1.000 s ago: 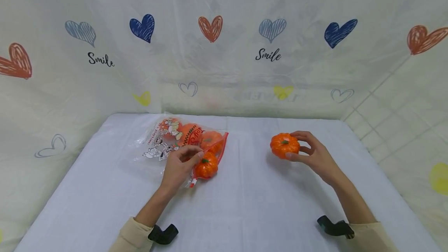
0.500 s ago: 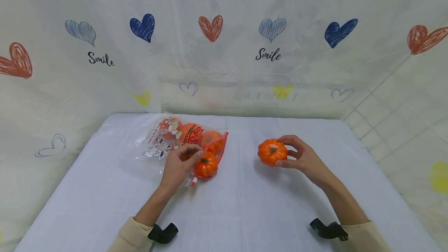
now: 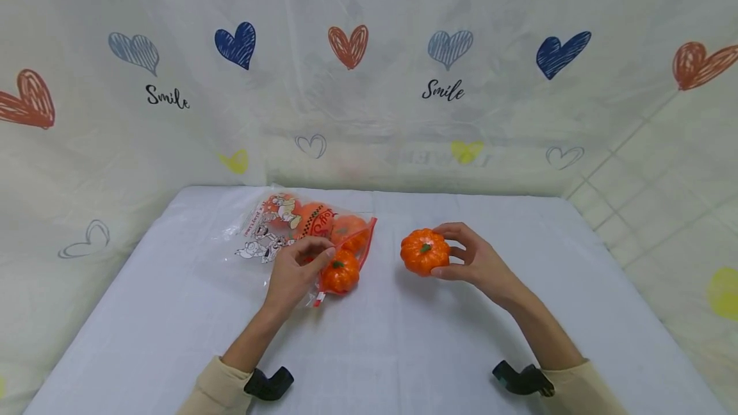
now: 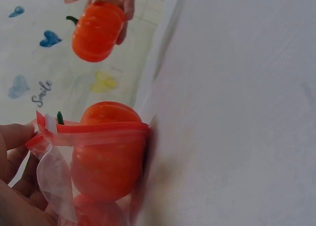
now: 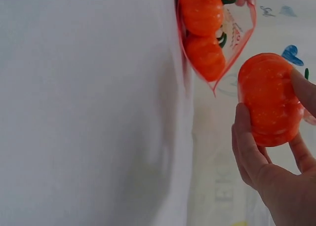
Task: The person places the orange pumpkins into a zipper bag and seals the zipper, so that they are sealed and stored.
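A toy pumpkin (image 3: 423, 253), orange with a green stem, is held above the table by my right hand (image 3: 481, 268); its fingers and thumb curl round the side, as the right wrist view also shows. To the left lies a clear printed zip bag (image 3: 256, 235) with a red-edged mouth. My left hand (image 3: 294, 274) pinches the mouth's upper edge, close to a white tab in the left wrist view. One small pumpkin (image 3: 340, 275) sits just inside the mouth, and the right wrist view shows another pumpkin (image 5: 205, 58) beside it. The mouth gapes open towards the right hand.
A white cloth covers the table (image 3: 398, 351). Behind it hangs a pale curtain (image 3: 392, 114) printed with hearts and "Smile". More orange shapes show through the bag's film. A black wrist device (image 3: 268, 384) sits at the left cuff and another black device (image 3: 523, 378) at the right.
My right hand has carried its pumpkin leftwards and slightly nearer to me, closer to the bag. The left hand and the bag have stayed in place.
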Motion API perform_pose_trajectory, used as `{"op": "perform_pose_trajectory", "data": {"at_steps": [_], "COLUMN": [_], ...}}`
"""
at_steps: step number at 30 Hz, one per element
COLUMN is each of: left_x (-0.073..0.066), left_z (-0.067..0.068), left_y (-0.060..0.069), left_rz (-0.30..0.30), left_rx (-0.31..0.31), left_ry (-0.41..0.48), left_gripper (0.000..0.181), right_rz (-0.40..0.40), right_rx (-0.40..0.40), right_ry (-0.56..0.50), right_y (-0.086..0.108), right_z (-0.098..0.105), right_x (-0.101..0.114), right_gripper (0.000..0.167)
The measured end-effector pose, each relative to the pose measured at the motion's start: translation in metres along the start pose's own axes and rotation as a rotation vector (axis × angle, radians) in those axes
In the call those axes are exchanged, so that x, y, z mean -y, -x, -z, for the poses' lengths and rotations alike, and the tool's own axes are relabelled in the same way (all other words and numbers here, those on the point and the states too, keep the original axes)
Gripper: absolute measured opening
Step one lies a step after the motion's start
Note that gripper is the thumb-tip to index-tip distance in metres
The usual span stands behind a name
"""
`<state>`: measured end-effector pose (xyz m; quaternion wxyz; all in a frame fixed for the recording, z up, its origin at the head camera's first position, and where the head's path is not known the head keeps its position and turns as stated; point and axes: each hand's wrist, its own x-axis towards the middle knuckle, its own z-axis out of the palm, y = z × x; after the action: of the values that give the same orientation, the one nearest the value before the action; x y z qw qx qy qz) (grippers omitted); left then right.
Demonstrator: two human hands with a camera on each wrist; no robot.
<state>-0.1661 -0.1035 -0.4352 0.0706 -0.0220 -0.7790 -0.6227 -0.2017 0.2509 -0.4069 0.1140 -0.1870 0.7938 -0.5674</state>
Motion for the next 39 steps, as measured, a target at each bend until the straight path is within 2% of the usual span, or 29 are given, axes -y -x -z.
{"op": "perform_pose_trajectory", "data": {"at_steps": [8,14,25,39], "left_x": [0.0,-0.001,-0.002,-0.004], "left_z": [0.001,0.002,0.002,0.0], "left_y": [0.001,0.003,0.001,0.0], "left_rz": [-0.007,-0.007,-0.026,-0.044], "left_rx": [-0.003,-0.012,-0.013,-0.019], "left_ry": [-0.011,-0.02,-0.02,-0.023], "left_gripper": [0.021,0.02,0.019,0.019], "right_rz": [-0.002,-0.044,-0.056,-0.05], "right_rx": [0.034,0.06,0.087,0.191], "right_ry": [0.038,0.053,0.078,0.095], "right_y": [-0.009,-0.012,-0.017,-0.022], "right_z": [-0.021,-0.032,-0.043,-0.059], "right_x": [0.003,0.003,0.0,-0.003], "right_gripper": [0.063,0.069,0.066,0.069]}}
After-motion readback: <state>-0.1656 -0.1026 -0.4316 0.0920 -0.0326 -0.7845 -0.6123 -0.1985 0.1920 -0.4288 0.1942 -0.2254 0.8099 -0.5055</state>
